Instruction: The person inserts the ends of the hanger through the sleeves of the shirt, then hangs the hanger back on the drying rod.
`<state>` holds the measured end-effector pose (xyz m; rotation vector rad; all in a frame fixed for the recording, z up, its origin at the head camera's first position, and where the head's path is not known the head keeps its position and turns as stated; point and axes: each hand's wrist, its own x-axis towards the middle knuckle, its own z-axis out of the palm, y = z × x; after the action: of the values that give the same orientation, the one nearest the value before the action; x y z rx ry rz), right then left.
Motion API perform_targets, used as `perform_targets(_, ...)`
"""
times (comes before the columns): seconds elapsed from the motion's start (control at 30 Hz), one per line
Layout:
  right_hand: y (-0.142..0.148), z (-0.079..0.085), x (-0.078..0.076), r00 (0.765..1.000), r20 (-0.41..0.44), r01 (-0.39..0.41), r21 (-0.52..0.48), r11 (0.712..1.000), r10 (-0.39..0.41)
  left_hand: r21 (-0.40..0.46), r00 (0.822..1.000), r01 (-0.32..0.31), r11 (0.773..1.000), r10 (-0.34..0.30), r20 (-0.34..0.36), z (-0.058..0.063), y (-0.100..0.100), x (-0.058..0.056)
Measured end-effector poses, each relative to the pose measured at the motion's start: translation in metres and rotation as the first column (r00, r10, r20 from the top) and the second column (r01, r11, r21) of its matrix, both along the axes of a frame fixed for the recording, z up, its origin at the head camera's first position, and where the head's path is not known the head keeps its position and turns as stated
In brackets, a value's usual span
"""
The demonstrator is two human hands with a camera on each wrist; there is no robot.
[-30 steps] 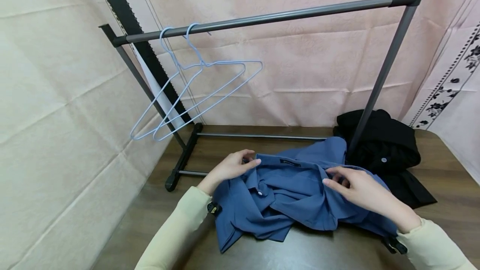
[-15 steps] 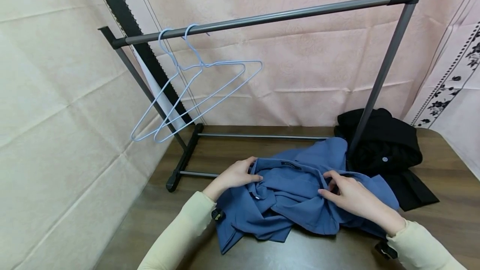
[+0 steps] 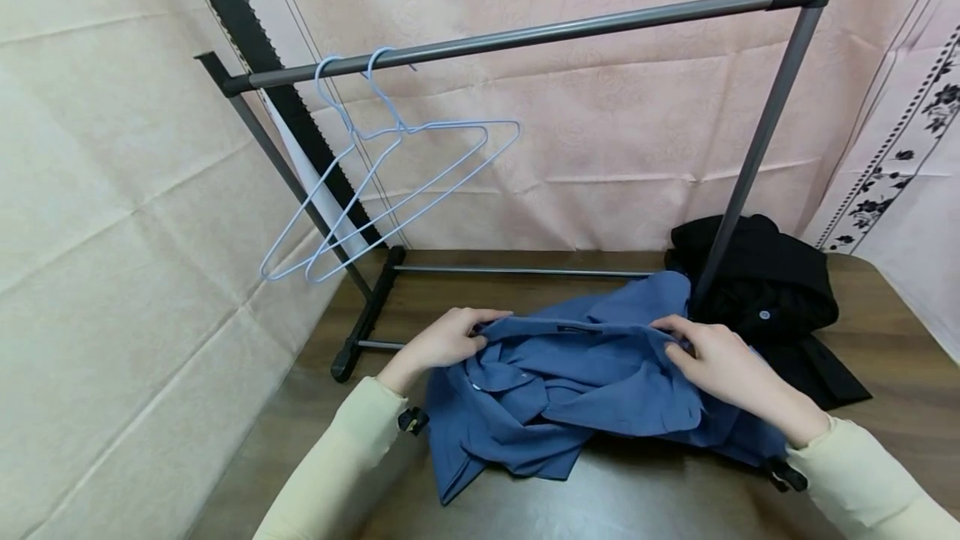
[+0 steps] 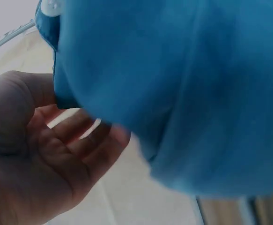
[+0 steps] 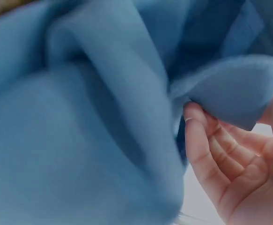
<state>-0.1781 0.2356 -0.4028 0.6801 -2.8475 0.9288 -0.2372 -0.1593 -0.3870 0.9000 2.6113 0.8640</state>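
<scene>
A blue button-up shirt [image 3: 525,432] lies crumpled on the table, its collar lifted and a dark label inside the neck. With thumb and fingers, my left hand [image 3: 441,340] pinches the collar at its left side. At the collar's right side my right hand [image 3: 723,369] pinches the cloth. In the left wrist view, blue cloth hides the tips of the left hand [image 4: 56,150]. The right wrist view has a collar flap [image 5: 234,89] between the thumb and fingers of the right hand [image 5: 239,164].
Two light blue wire hangers [image 3: 401,131] hang from the left part of the rack's top bar [image 3: 555,36]. A folded black garment [image 3: 787,290] sits at the back right, behind the rack's right post [image 3: 757,140]. The wooden table [image 3: 300,457] extends around the shirt.
Both hands have shifted along the collar, the left one leftward and the right one rightward and up. The collar is pulled straighter and the shirt's right front has lifted.
</scene>
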Motion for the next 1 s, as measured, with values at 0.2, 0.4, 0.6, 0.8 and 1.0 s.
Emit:
perform_targets(0.2, 0.008, 0.026, -0.006, 0.995, -0.1, -0.013, -0.011, 1.0, 0.012, 0.086, 0.997, -0.037, 0.996, 0.042, -0.064, 0.03, -0.015, -0.005)
perform_targets(0.4, 0.012, 0.055, -0.014, 0.972, -0.237, 0.006, -0.005, 1.0, -0.007, 0.182, 0.985, -0.087, 0.979, 0.112, -0.13, 0.063, -0.018, -0.003)
perform_targets(0.6, 0.015, 0.089, -0.02, 0.945, -0.322, 0.061, -0.009, 0.998, -0.061, 0.208, 0.967, -0.097, 0.973, 0.142, -0.213, 0.092, -0.015, -0.001)
perform_targets(0.8, 0.016, 0.124, -0.023, 0.893, -0.443, 0.066, -0.044, 0.997, -0.078, 0.227, 0.921, -0.075, 0.971, 0.155, -0.358, 0.121, -0.012, -0.002)
perform_targets(1.0, 0.02, 0.153, -0.025, 0.849, -0.516, 0.061, -0.116, 0.991, -0.112, 0.223, 0.866, -0.068, 0.972, 0.168, -0.471, 0.156, -0.017, 0.002)
